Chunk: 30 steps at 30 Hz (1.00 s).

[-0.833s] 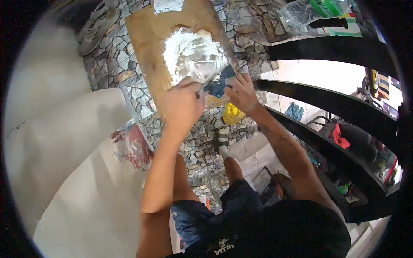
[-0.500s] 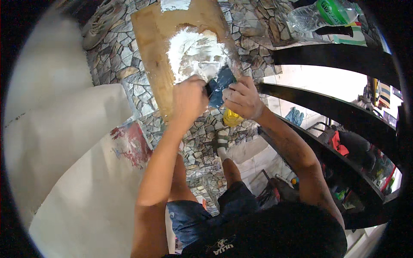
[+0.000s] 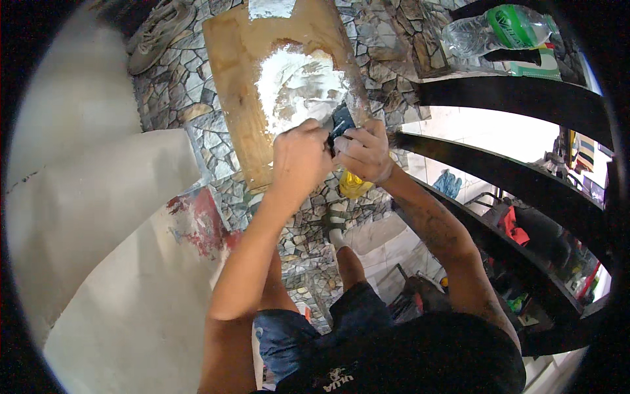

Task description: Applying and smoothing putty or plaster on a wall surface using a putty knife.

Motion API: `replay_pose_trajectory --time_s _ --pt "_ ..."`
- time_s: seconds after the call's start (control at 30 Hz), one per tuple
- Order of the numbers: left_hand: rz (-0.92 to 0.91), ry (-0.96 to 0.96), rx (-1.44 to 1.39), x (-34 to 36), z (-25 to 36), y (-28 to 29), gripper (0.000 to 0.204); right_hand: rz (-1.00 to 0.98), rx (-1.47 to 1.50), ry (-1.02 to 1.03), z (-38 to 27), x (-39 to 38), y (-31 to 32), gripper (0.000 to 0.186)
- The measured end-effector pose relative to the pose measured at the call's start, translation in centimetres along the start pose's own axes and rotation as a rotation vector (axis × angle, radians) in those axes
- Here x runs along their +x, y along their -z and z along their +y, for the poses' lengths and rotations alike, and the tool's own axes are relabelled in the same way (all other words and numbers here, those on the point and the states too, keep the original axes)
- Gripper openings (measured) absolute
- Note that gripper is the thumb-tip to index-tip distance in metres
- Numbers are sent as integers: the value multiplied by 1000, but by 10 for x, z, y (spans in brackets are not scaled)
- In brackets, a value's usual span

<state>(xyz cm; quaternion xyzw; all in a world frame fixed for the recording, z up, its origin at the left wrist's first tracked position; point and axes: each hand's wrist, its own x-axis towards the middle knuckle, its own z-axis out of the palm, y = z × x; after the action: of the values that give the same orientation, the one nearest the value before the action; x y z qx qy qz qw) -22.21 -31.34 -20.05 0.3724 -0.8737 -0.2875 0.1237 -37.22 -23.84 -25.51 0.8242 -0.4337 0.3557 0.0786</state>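
Note:
A brown wooden board [image 3: 236,98] lies on the stone-patterned floor, with a patch of white putty-like material [image 3: 279,88] spread over its middle. My right hand [image 3: 367,151] is closed on a dark blue flat scraper [image 3: 342,119], held tilted over the board's near right corner. My left hand [image 3: 302,157] is closed right beside it, its knuckles almost against the right hand. A greyish blade edge shows near the left fingers, but what that hand grips is mostly hidden. White residue coats my right fingers.
A yellow bag or container [image 3: 354,185] sits just below my right hand. Black curved railing bars [image 3: 512,167] run along the right. At the upper right lies a clear plastic bottle [image 3: 499,31] with a green label. Shoes [image 3: 157,39] stand at the upper left, beside a pale wall [image 3: 131,217].
My hands have come closer together, the left moving right and the right moving slightly left. The blue scraper has turned, so less of its flat face shows.

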Motion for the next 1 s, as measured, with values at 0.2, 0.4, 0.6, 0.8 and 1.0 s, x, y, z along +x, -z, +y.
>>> replay_pose_trajectory --time_s 0.2,0.4,0.6,0.8,1.0 --pt "127 60 98 10 -49 2 9 -67 34 -35 -15 10 6 16" --pt "118 -16 6 -2 8 11 3 -182 59 -244 -3 -30 -1 15" --pt "-3 6 -47 4 5 -6 5 -96 -52 -125 -3 -16 1 17" --pt "71 -38 125 1 -44 -26 3 -125 3 -227 -21 0 13 13" --pt "247 -279 338 -40 -53 -38 4 -219 -182 -829 -19 -46 41 13"
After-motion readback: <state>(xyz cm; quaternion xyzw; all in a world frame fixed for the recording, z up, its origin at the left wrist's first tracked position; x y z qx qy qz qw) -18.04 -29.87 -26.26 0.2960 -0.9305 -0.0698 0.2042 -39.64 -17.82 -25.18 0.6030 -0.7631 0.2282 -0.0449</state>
